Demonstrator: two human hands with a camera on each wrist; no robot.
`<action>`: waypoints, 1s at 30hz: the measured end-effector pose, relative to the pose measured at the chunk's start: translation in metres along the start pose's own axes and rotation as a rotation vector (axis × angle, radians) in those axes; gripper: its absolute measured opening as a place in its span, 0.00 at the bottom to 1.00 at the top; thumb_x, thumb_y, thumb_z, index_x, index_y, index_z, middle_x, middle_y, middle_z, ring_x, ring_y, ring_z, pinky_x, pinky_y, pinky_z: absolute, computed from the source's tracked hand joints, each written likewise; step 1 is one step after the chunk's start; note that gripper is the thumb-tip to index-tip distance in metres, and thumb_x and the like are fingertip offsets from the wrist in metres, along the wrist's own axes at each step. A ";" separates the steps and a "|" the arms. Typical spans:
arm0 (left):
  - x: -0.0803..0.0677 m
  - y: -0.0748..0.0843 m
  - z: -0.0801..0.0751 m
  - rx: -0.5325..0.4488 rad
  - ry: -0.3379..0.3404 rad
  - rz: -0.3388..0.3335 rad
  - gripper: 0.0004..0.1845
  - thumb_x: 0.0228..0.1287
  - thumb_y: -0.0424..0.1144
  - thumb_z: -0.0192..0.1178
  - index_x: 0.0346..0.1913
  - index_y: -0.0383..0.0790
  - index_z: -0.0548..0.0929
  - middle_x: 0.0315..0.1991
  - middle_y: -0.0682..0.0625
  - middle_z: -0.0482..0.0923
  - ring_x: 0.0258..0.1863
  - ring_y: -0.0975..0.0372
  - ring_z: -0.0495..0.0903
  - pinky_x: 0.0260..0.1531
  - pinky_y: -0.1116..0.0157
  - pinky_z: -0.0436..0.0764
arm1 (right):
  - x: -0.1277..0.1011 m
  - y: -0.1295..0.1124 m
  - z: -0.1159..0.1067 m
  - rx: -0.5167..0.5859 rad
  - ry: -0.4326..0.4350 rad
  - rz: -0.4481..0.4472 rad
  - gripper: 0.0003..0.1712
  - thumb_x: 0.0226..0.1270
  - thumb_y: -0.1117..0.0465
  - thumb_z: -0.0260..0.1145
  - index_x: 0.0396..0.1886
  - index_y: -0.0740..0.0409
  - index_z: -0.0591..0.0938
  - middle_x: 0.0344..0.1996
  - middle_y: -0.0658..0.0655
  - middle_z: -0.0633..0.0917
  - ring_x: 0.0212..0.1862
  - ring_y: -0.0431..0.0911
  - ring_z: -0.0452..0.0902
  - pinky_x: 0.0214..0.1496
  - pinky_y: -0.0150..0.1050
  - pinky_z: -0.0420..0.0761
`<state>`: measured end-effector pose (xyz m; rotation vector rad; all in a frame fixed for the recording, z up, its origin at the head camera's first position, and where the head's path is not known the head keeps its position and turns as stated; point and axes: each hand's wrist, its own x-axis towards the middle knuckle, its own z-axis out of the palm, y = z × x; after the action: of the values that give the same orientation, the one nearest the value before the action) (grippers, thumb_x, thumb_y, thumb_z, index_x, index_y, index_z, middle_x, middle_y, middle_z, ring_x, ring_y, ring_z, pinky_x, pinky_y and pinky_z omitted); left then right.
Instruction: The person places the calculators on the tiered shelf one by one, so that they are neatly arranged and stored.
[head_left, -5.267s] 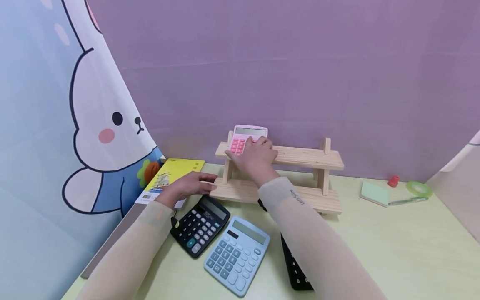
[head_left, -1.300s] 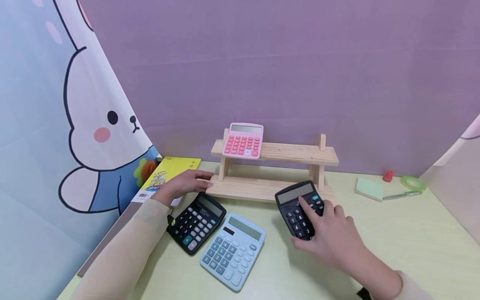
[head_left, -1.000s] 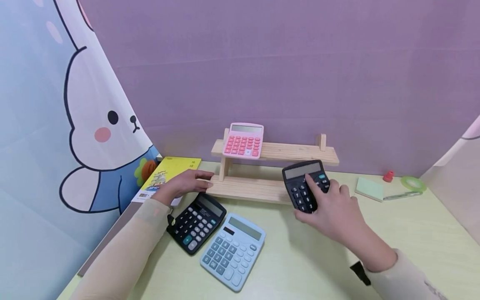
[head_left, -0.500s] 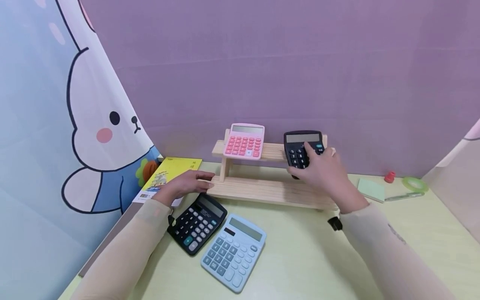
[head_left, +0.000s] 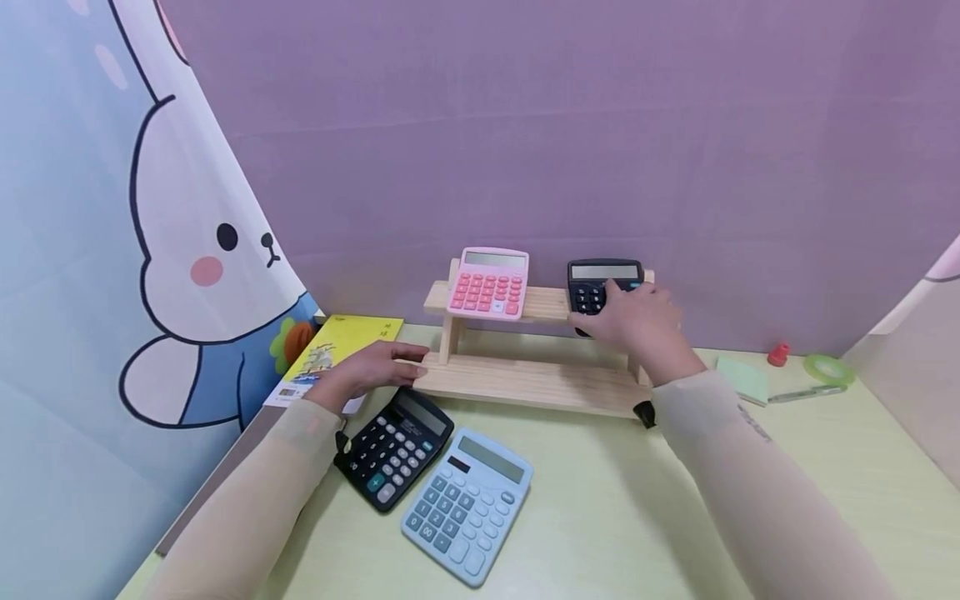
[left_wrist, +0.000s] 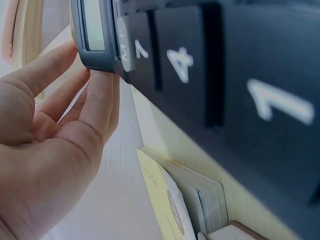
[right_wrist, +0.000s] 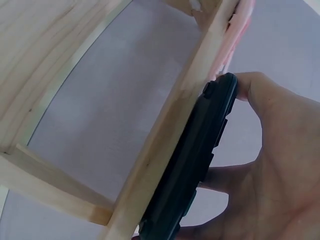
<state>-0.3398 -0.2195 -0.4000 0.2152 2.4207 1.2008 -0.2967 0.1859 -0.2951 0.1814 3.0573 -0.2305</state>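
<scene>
A two-tier wooden shelf (head_left: 525,383) stands against the purple backdrop. My right hand (head_left: 637,321) grips a black calculator (head_left: 604,272) at the right end of its upper tier, thumb and fingers along the sides. In the right wrist view the black calculator (right_wrist: 192,155) leans along the tier's front edge. A pink calculator (head_left: 487,287) rests tilted on the left end of that tier. My left hand (head_left: 367,371) holds the left end of the lower tier between thumb and fingers. Just in front of it lies another black calculator (head_left: 397,450), beside a light blue calculator (head_left: 467,508).
A yellow book (head_left: 348,337) lies at the left, partly behind my left arm. On the right of the table are a mint green notepad (head_left: 742,379), a pen (head_left: 806,393), a small red object (head_left: 778,355) and a green tape roll (head_left: 830,369).
My right hand left the pink calculator on the upper tier, took the black calculator from the table, and raised it to the upper tier's right end. My left hand kept its place.
</scene>
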 end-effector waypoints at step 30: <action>-0.002 -0.002 0.000 0.007 0.001 0.013 0.36 0.75 0.50 0.67 0.81 0.49 0.70 0.79 0.43 0.72 0.70 0.50 0.81 0.71 0.51 0.82 | 0.003 -0.003 0.006 -0.035 0.062 0.045 0.69 0.65 0.10 0.38 0.89 0.54 0.48 0.74 0.87 0.60 0.72 0.79 0.61 0.68 0.72 0.74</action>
<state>-0.3382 -0.2214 -0.4004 0.2330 2.4281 1.1989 -0.2998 0.1826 -0.3009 0.2594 3.1122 -0.1715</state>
